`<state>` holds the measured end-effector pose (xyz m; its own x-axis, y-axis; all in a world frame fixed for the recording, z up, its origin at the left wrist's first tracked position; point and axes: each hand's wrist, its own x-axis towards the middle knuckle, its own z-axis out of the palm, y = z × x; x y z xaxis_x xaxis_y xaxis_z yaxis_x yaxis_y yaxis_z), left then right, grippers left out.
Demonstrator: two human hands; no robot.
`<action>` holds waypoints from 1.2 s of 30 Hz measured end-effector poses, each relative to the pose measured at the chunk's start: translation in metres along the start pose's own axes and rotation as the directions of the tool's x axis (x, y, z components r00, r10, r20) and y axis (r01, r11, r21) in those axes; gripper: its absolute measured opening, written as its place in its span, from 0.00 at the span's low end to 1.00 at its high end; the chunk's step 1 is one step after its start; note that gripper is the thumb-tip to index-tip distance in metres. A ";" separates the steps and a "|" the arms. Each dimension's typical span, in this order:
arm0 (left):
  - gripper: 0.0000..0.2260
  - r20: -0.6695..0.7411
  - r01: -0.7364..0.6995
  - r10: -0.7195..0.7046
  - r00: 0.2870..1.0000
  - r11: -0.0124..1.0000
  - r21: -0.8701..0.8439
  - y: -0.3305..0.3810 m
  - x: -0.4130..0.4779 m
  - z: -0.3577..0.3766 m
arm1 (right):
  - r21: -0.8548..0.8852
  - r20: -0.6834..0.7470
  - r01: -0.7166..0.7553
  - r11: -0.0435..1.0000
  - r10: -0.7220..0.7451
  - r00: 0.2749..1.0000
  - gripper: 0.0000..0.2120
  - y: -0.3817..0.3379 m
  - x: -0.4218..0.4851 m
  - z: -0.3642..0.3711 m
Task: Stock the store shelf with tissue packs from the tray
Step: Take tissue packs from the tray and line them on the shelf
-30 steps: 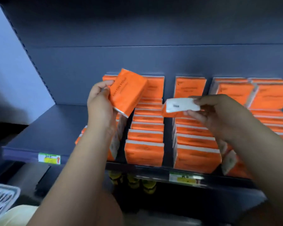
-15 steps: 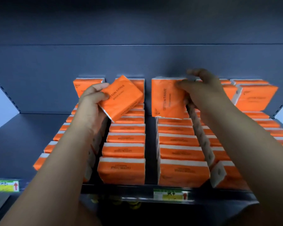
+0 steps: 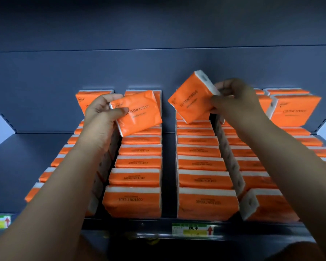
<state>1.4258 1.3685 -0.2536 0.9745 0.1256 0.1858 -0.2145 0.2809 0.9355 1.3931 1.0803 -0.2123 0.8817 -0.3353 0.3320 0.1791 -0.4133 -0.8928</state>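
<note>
Your left hand (image 3: 100, 117) grips one tissue pack (image 3: 139, 112); right hand (image 3: 235, 102) pinches tilted pack (image 3: 192, 98) at 1 o'clock. Loose corner pinch may let it slip, toppling standing rows (image 3: 201, 178).

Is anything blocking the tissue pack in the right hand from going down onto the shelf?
Yes. Under the tissue pack held tilted by the right hand, a row of packs already covers the shelf front to back. No bare gap shows there, so it probably goes on top.

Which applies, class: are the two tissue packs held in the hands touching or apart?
Apart. Head view: a dark gap separates the left pack from the right pack.
</note>
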 end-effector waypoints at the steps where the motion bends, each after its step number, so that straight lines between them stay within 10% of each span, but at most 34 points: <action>1: 0.15 0.005 -0.008 0.007 1.000 1.000 0.029 -0.001 0.001 0.000 | -0.045 -0.012 0.015 0.999 -0.015 1.000 0.10 0.005 -0.001 -0.001; 7: 0.15 0.026 -0.031 0.027 0.999 0.987 0.158 -0.007 0.005 -0.004 | -0.268 0.050 0.220 0.938 -0.214 0.976 0.23 0.018 -0.007 0.003; 19: 0.14 0.072 -0.194 0.183 0.981 0.850 0.490 -0.011 0.007 -0.002 | -0.416 -0.003 0.303 0.857 -0.335 0.942 0.11 0.042 -0.010 0.020; 28: 0.15 0.197 -0.342 0.286 0.938 0.652 0.677 -0.011 0.005 -0.010 | -0.610 0.223 0.487 0.626 -0.454 0.863 0.40 0.035 -0.011 0.010; 36: 0.15 0.150 -0.291 0.251 0.956 0.762 0.579 -0.016 0.017 -0.011 | -0.607 0.161 0.490 0.626 -0.507 0.847 0.26 0.038 -0.005 0.006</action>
<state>1.4450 1.3765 -0.2692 0.8878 0.0478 0.4577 -0.4092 -0.3730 0.8327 1.3984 1.0715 -0.2497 0.7261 0.0615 0.6848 0.2791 -0.9366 -0.2118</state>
